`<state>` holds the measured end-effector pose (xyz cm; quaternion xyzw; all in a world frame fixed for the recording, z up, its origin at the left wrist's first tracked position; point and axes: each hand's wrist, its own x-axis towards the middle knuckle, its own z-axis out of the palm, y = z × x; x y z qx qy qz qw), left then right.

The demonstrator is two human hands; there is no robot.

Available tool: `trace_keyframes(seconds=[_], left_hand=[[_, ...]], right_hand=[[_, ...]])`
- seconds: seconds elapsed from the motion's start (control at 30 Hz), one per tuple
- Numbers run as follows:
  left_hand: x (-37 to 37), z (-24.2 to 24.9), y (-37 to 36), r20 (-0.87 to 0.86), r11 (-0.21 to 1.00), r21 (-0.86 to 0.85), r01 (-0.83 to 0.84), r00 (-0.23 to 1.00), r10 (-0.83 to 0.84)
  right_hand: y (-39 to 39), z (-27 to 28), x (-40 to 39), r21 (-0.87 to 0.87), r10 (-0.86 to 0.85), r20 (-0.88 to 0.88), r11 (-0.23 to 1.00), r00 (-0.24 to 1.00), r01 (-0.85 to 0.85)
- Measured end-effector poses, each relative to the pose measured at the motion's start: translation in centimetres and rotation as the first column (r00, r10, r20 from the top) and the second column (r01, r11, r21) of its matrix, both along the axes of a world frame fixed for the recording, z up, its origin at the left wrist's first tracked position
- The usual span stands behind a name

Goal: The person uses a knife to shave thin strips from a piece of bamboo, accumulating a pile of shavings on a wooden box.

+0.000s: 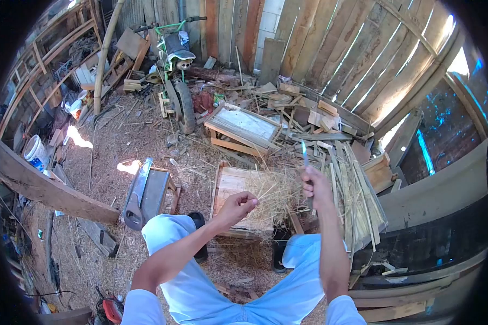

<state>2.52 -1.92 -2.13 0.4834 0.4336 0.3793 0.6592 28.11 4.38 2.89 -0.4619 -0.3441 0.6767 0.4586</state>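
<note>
While the right hand (319, 187) holds a knife (305, 152) point-up at one o'clock, the left hand (237, 210) has a narrow grip, probably steadying a thin strip (267, 191).

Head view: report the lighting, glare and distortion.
Head view: wide-angle distortion bends the beam at left, and the corners go black; head view: daylight glares through gaps in the plank wall, and blown-out patches mark the floor near the saw; head view: the knife blade looks pale and bluish, its edge too small to judge.
</note>
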Motion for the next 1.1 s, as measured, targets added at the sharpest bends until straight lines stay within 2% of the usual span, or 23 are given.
trace_keyframes(seconds=[0.03, 0.07, 0.17, 0.2, 0.27, 0.3, 0.37, 0.5, 0.6, 0.63, 0.7, 0.73, 0.8, 0.83, 0.9, 0.93, 1.0, 1.07, 1.1], left_hand=[[-0.3, 0.2, 0.3, -0.002, 1.0, -0.006, -0.013, 1.0, 0.013], [-0.5, 0.3, 0.5, -0.002, 0.999, -0.013, -0.029, 1.0, 0.029], [-0.6, 0.3, 0.7, 0.006, 0.998, 0.011, -0.068, 0.998, 0.067], [-0.4, 0.4, 0.6, 0.002, 0.998, 0.009, -0.066, 0.998, 0.066], [0.1, 0.8, 0.6, -0.084, 0.987, 0.124, -0.107, 0.989, 0.118], [0.3, 0.4, 0.6, -0.091, 0.987, 0.125, -0.101, 0.989, 0.112], [0.7, -0.5, 0.6, -0.077, 0.962, 0.26, -0.088, 0.991, 0.111], [0.6, 0.4, 0.5, -0.172, 0.955, 0.286, -0.078, 0.976, 0.131], [0.6, 0.5, 0.4, -0.154, 0.972, 0.222, -0.075, 0.982, 0.111], [0.4, 0.2, 0.3, -0.155, 0.975, 0.213, -0.069, 0.983, 0.103], [0.1, -0.2, -0.3, -0.149, 0.977, 0.203, -0.06, 0.985, 0.092], [-0.4, -0.3, -0.8, -0.179, 0.983, 0.177, -0.047, 0.981, 0.079], [-1.0, -0.1, -0.6, -0.215, 0.986, 0.16, -0.039, 0.974, 0.073], [-1.0, -0.2, -0.3, -0.238, 0.979, 0.185, -0.082, 0.963, 0.126], [-0.7, -0.3, 0.1, -0.264, 0.971, 0.208, -0.117, 0.949, 0.171], [-0.6, -0.3, 0.2, -0.288, 0.959, 0.251, -0.136, 0.935, 0.208], [-0.4, -0.4, 0.2, -0.321, 0.944, 0.297, -0.146, 0.916, 0.242], [0.0, -0.4, 0.0, -0.346, 0.921, 0.365, -0.139, 0.898, 0.272], [0.3, 0.3, -0.1, -0.415, 0.945, 0.307, -0.117, 0.877, 0.243]], right_hand=[[0.4, 0.3, 0.4, 0.026, 0.007, -0.085, 1.0, 0.996, -0.005], [0.3, 0.1, 0.3, 0.029, 0.014, -0.088, 1.0, 0.996, -0.012], [-2.1, 0.6, -1.3, -0.07, 0.21, -0.025, 0.975, 0.977, -0.211], [-2.7, 0.5, -2.4, -0.071, 0.208, -0.03, 0.975, 0.978, -0.21], [-3.7, 0.2, -4.6, -0.101, 0.365, 0.05, 0.928, 0.929, -0.359], [-3.9, 0.0, -5.4, -0.099, 0.36, 0.043, 0.93, 0.932, -0.355], [-4.1, -0.6, -6.3, -0.075, 0.43, 0.059, 0.902, 0.901, -0.426], [-3.4, -1.2, -5.9, -0.158, 0.389, -0.09, 0.903, 0.917, -0.399], [-3.2, -1.3, -5.7, -0.158, 0.311, -0.063, 0.935, 0.948, -0.317], [-2.7, -1.1, -5.4, -0.128, 0.212, 0.086, 0.971, 0.974, -0.2], [-0.1, -1.4, -1.7, -0.052, -0.02, 0.044, 0.998, 0.999, 0.023], [0.3, -1.2, 0.0, -0.049, -0.022, 0.047, 0.998, 0.999, 0.024], [0.8, -0.1, 1.5, 0.015, -0.019, -0.161, 1.0, 0.987, 0.022], [0.5, 0.0, 1.0, 0.019, -0.015, -0.165, 1.0, 0.986, 0.018], [-1.5, -0.1, -0.3, -0.11, 0.109, -0.032, 0.988, 0.994, -0.112], [-2.3, 0.2, -1.4, -0.115, 0.105, -0.039, 0.987, 0.994, -0.109], [-3.5, 0.7, -4.0, -0.117, 0.28, 0.032, 0.954, 0.96, -0.274], [-4.0, -0.7, -5.8, -0.115, 0.339, 0.039, 0.936, 0.94, -0.333], [-4.1, -1.3, -6.5, -0.113, 0.397, 0.061, 0.914, 0.916, -0.389]])
